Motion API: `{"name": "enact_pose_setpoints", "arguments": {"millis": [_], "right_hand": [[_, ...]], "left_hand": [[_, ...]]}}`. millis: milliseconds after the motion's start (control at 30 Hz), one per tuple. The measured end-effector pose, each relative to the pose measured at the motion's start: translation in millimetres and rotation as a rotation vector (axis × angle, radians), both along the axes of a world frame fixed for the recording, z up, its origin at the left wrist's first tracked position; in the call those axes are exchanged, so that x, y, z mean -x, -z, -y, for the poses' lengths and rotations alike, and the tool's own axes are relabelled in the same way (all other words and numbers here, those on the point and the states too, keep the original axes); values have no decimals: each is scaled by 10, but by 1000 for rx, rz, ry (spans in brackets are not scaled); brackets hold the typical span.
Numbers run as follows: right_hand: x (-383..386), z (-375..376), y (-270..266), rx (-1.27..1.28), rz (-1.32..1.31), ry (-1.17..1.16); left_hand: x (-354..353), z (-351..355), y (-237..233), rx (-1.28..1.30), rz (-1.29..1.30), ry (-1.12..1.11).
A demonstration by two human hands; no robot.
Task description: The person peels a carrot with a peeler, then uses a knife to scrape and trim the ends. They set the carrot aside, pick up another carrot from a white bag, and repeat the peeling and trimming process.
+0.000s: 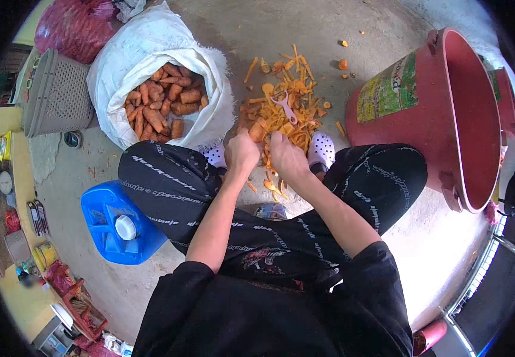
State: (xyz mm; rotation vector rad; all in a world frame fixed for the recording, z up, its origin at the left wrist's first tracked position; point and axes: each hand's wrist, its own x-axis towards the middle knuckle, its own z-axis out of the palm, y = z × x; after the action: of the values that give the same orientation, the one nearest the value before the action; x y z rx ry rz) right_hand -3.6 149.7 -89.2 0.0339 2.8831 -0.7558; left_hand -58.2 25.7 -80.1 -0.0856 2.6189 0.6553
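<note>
Nearest: your black sleeves (210, 297) and bare forearms, reaching forward between your knees in black printed trousers (174, 184).
Carrot: a short orange carrot (258, 130) sits at your fingertips, low over the concrete floor (257, 30) and just short of the peel pile. It looks clean bright orange where it shows, with most of it hidden by your fingers.
Left hand: your left hand (242, 152) is closed around the carrot's near end.
Right hand: your right hand (287, 157) is curled knuckles-up, just beside the left. You can't tell from this view what it grips, if anything.
Peeler: a pink-and-white peeler (285, 106) lies loose on top of the peels, in neither hand.
Done: the peel pile (293, 89) of orange strips, plus a few strays toward the bucket, reads as a fair number of carrots already stripped.
Left: the white sack (150, 44) is open and holds many dull brown-orange carrots in their skin, so by my read most of the work remains.
Bucket: a big red bucket (484, 119) is tilted at your right; its bottom is out of view and no peeled carrots are visible in it.
Feet: white clogs (322, 149) sit touching the edge of the peels.
Around: a blue jerrycan (105, 208) is by your left knee, with a grey basket (58, 92) and a red mesh bag (73, 27) beyond the sack.
</note>
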Motion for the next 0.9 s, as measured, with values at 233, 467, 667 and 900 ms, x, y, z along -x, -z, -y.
{"name": "enact_pose_setpoints", "arguments": {"millis": [233, 467, 667, 900], "right_hand": [[-24, -83, 470, 28, 350, -13], [138, -16, 961, 198, 330, 63], [125, -250, 488, 318, -63, 66], [236, -212, -397, 300, -35, 299]], "left_hand": [[-74, -39, 71, -170, -124, -53], [33, 0, -172, -914, -141, 15], [-43, -13, 0, -1079, -186, 67], [-9, 13, -18, -540, -360, -41]]}}
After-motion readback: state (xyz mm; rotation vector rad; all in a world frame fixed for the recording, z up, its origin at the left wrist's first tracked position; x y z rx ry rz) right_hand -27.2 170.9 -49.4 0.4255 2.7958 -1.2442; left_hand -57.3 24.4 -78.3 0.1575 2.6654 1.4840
